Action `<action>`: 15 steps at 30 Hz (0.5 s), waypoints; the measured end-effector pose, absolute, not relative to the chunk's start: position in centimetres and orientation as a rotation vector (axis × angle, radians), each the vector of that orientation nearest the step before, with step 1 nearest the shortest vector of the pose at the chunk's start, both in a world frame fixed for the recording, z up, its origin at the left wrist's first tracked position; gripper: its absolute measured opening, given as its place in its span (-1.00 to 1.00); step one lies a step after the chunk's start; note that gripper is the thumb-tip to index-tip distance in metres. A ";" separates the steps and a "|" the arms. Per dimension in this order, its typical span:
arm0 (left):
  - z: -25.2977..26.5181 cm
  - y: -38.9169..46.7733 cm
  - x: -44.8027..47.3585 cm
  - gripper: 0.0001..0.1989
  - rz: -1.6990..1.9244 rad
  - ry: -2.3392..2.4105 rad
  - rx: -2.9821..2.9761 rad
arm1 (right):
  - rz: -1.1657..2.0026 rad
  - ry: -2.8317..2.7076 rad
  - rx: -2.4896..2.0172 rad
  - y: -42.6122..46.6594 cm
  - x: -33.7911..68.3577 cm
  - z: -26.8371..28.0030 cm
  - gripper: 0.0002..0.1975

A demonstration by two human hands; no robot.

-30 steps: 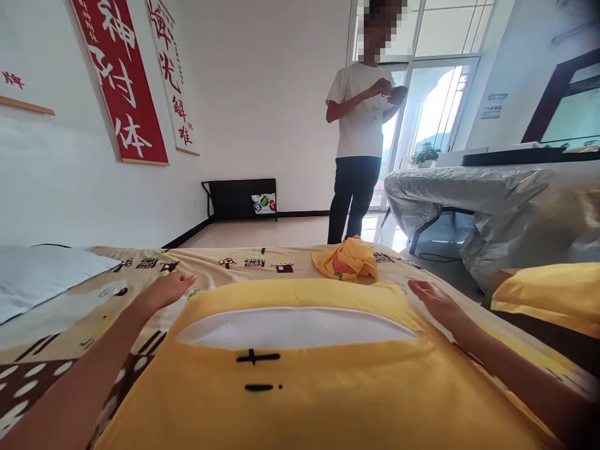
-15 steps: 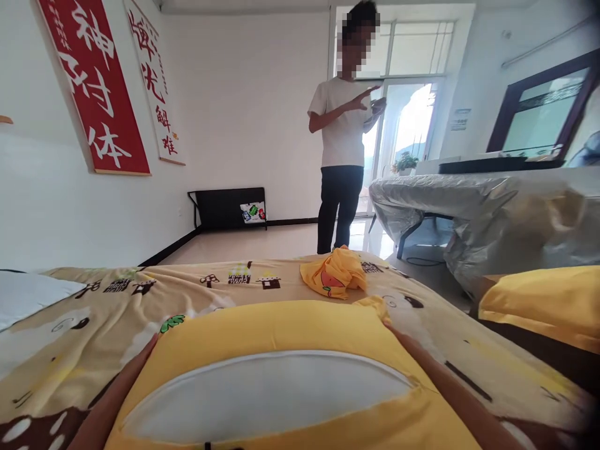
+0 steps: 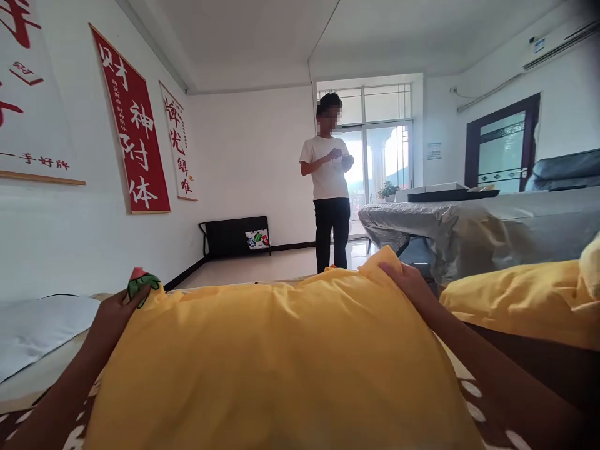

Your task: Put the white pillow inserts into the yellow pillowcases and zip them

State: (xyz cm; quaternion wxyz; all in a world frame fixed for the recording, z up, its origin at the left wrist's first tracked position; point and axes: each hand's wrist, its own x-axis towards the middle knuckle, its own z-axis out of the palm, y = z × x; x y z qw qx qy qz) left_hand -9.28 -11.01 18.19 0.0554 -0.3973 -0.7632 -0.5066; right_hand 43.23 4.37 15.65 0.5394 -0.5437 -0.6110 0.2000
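A yellow pillow (image 3: 281,356) fills the foreground, raised in front of me and hiding much of the bed behind it. My left hand (image 3: 119,306) is closed on its upper left corner, where a green and pink print shows. At the upper right corner, my right hand (image 3: 407,284) pinches the yellow cloth with thumb and fingers. Both forearms run along the pillow's sides. The white inside and the opening in the cover are out of sight.
A white pillow (image 3: 42,331) lies on the left of the bed. Another yellow pillow (image 3: 520,300) rests at the right on something dark. A person (image 3: 330,169) stands beyond the bed, near a plastic-covered table (image 3: 422,228). A folded black frame (image 3: 229,234) leans against the wall.
Both hands have lifted the yellow pillow's far corners, and its plain yellow face now hides the white opening. My view has tilted upward. The standing person's hands have come together lower.
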 end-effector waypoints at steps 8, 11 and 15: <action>23.8 -17.6 -6.4 -0.70 -1.780 -2.104 -0.663 | -0.032 -1.172 -1.296 -0.8 45.4 21.9 -0.67; 25.8 -18.8 -4.1 -0.68 -1.756 -2.000 -0.695 | -0.102 -1.087 -1.068 -3.0 44.8 23.4 -0.67; 26.5 -19.3 -2.5 -0.63 -1.677 -1.886 -0.816 | -0.294 -1.213 -0.988 -4.8 43.1 24.4 -0.63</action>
